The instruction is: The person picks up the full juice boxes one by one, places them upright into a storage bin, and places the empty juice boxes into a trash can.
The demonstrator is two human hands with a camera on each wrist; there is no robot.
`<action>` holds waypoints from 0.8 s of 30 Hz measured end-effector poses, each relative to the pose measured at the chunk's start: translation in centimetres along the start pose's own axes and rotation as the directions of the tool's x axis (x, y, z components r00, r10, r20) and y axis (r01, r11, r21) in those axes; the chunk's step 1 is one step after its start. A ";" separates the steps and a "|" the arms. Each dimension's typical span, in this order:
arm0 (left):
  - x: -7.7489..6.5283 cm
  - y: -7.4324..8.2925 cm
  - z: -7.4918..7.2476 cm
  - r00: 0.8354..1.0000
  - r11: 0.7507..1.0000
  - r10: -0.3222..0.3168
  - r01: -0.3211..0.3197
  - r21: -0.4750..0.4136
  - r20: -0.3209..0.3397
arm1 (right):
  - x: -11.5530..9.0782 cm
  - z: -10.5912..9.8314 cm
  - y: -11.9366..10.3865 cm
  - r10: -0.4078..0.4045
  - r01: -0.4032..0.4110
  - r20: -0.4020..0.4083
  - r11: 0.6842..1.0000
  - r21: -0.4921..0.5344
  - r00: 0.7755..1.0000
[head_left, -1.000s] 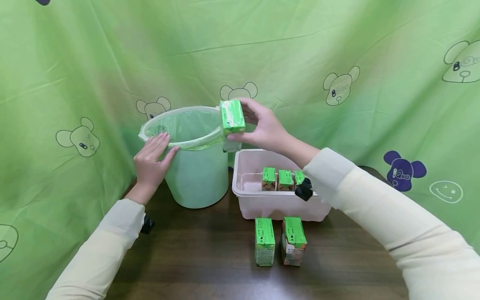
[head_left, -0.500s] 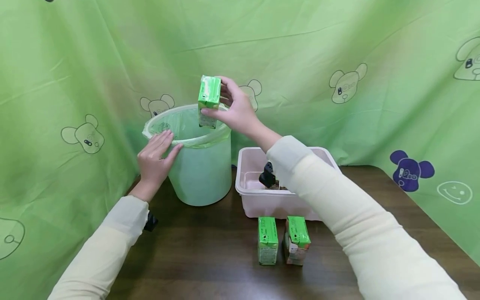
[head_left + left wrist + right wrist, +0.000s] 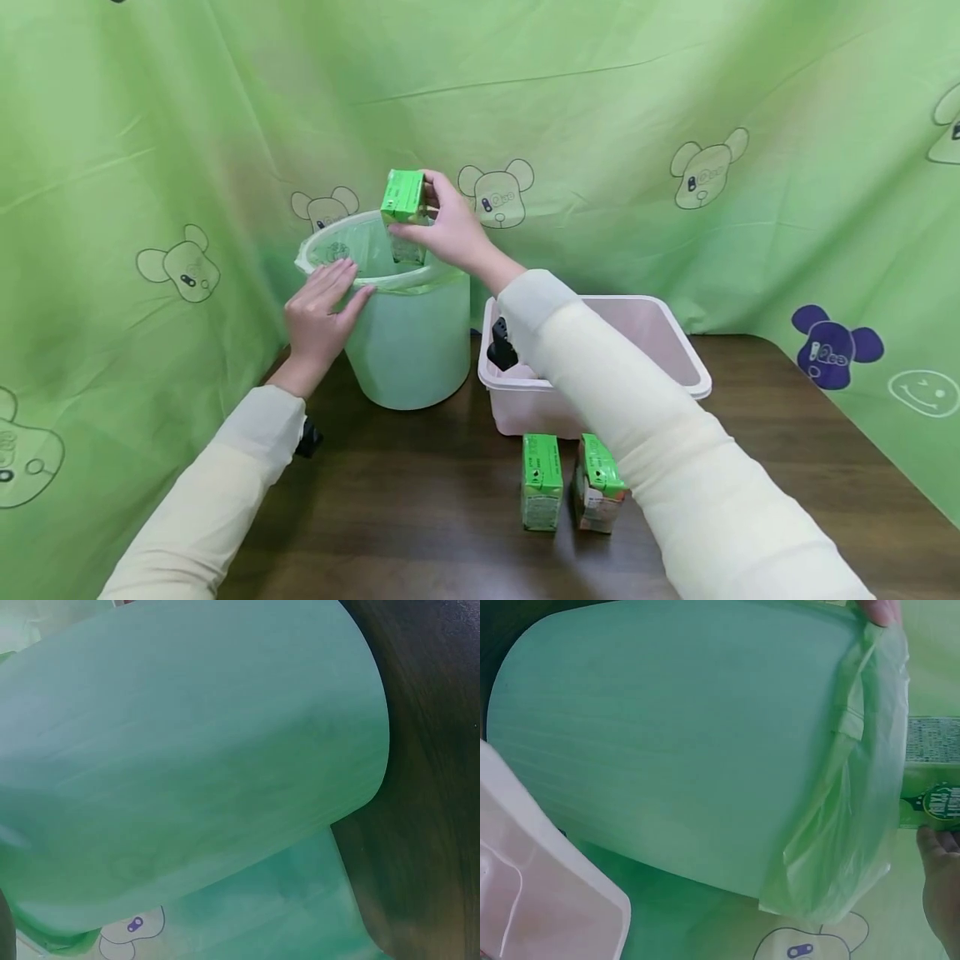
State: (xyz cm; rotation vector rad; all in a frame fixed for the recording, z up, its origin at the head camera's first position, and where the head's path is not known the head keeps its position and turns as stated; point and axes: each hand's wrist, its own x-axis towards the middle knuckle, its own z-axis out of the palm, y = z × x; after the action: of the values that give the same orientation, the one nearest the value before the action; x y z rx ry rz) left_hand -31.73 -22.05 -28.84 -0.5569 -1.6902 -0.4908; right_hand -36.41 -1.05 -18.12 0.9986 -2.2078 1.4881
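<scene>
My right hand (image 3: 459, 236) holds a green drink carton (image 3: 403, 196) upright, its thumb on the near side. The carton is over the mouth of a pale green bin (image 3: 412, 350), its lower end just inside the rim. A thin green bag (image 3: 375, 250) lines the bin and folds over its rim. My left hand (image 3: 318, 321) rests on the rim's near left side, fingers straight and thumb spread along the outside. In the right wrist view the carton (image 3: 934, 780) shows beyond the bag's edge; the left wrist view holds mostly the bin wall (image 3: 195, 750).
A pink plastic tub (image 3: 517, 412) stands right of the bin, partly covered by my right forearm, which hides its contents. Two more green-topped cartons, a left one (image 3: 542, 483) and a right one (image 3: 598, 492), stand before it on the dark wooden table (image 3: 405, 517).
My right hand has carried the carton left from beside the bin to over its mouth, first rising, then lowering slightly. My left hand has stayed on the rim.
</scene>
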 end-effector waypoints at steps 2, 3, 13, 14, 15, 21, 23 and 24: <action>0.0 0.0 0.1 1.000 1.000 0.000 0.000 0.002 0.005 | 0.2 0.2 0.0 0.032 -0.031 0.023 0.999 -0.037 0.999; 0.1 0.0 0.1 1.000 1.000 -0.001 0.001 0.003 0.008 | 0.3 0.3 0.1 0.047 -0.045 0.033 0.997 -0.055 0.998; 0.0 0.0 0.3 1.000 1.000 -0.007 0.007 0.009 0.012 | 1.2 0.9 0.6 0.159 -0.137 0.097 0.969 -0.205 0.982; 0.0 0.0 0.3 1.000 1.000 -0.006 0.006 0.010 0.013 | 1.2 0.9 0.6 0.167 -0.142 0.103 0.965 -0.219 0.981; 0.0 0.0 0.3 1.000 1.000 -0.006 0.005 0.010 0.015 | 1.3 0.9 0.7 0.173 -0.145 0.109 0.962 -0.233 0.979; 0.1 0.0 0.5 1.000 1.000 -0.001 0.001 0.008 0.015 | 1.2 0.9 1.1 0.199 -0.151 0.149 0.947 -0.285 0.969; 0.0 0.1 0.5 1.000 1.000 -0.001 0.001 0.008 0.016 | 1.1 0.9 1.2 0.207 -0.154 0.161 0.944 -0.290 0.965; 0.0 0.1 0.5 1.000 1.000 -0.002 0.001 0.009 0.017 | 1.1 0.9 1.2 0.212 -0.157 0.166 0.943 -0.293 0.963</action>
State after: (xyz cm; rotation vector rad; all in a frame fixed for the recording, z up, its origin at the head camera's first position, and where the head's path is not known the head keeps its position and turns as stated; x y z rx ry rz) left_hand -32.08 -21.68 -28.92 -0.5545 -1.7085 -0.4803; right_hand -37.88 -1.99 -18.65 0.8977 -2.6254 1.1433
